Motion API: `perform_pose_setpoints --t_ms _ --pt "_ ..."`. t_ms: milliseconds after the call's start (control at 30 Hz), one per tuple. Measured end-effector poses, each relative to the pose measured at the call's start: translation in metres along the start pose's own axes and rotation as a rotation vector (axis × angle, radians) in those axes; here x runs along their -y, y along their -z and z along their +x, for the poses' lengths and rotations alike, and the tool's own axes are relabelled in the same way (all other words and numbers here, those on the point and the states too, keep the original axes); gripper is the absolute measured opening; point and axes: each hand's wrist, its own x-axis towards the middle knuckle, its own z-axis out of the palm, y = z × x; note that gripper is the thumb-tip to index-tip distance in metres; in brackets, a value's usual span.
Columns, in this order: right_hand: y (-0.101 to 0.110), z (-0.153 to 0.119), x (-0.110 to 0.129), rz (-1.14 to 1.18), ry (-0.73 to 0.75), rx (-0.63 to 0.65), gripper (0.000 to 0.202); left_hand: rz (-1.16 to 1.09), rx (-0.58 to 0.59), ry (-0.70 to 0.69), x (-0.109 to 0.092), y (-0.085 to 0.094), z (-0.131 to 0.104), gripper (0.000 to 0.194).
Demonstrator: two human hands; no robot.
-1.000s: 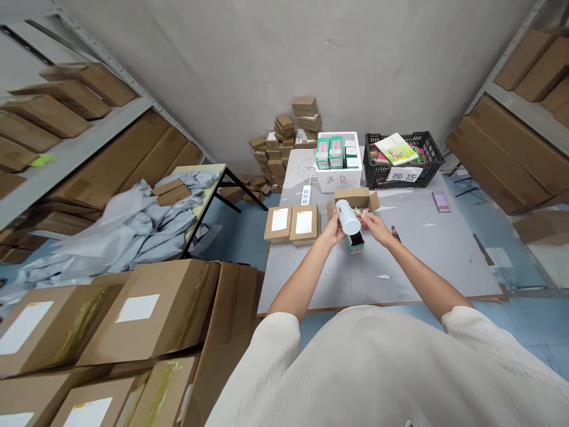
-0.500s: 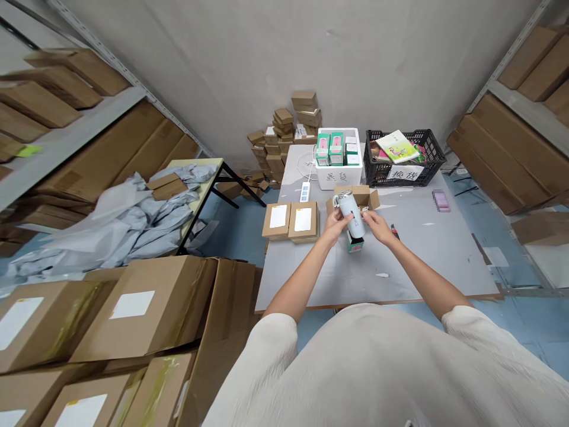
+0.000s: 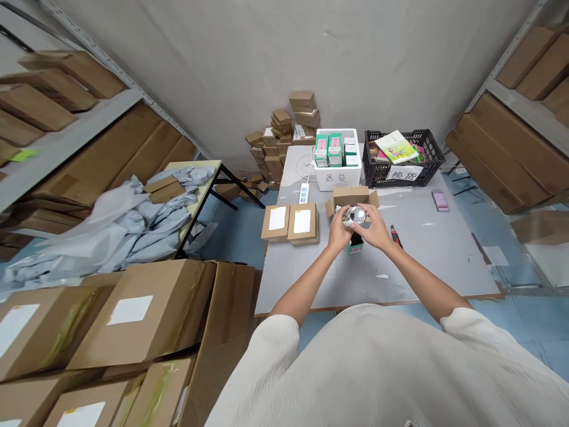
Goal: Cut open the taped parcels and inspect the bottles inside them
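Note:
My left hand (image 3: 339, 231) and my right hand (image 3: 376, 229) are both closed around a thermos bottle (image 3: 355, 216). Its round, shiny silver end faces up towards me, so its pale body is mostly hidden. Just below the fingers stands a small green box (image 3: 354, 248), its top open and dark inside. An open cardboard carton (image 3: 351, 195) with raised flaps sits right behind my hands. To the right of my right wrist lies a red and black box cutter (image 3: 396, 236).
Two labelled cardboard boxes (image 3: 303, 223) sit left on the grey table (image 3: 418, 261). Behind are a white bin (image 3: 338, 178) of green boxes, a black crate (image 3: 402, 157) with books, and a power strip (image 3: 304, 193). Stacked cartons (image 3: 146, 314) crowd the lower left.
The bottle has turned from lying slanted, its pale side showing, to pointing its silver end at me. My hands have come closer together around it; the green box stays put.

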Motion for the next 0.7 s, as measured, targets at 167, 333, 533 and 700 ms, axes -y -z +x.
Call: perform_pose_setpoints --t_ms 167,333,533,700 --pt "0.002 0.004 0.001 -0.049 -0.052 -0.029 0.082 0.086 0.02 -0.055 -0.002 0.001 0.004 0.055" --pt "0.003 0.011 0.0 -0.081 -0.052 -0.067 0.076 0.197 0.096 -0.142 0.006 -0.001 0.009 0.055" --pt "0.009 0.015 -0.013 -0.104 -0.096 -0.072 0.076 0.274 0.156 -0.059 0.037 0.009 0.009 0.067" --pt "0.014 0.015 -0.021 -0.1 -0.135 -0.054 0.074 0.322 0.19 0.061 0.066 0.02 0.007 0.067"
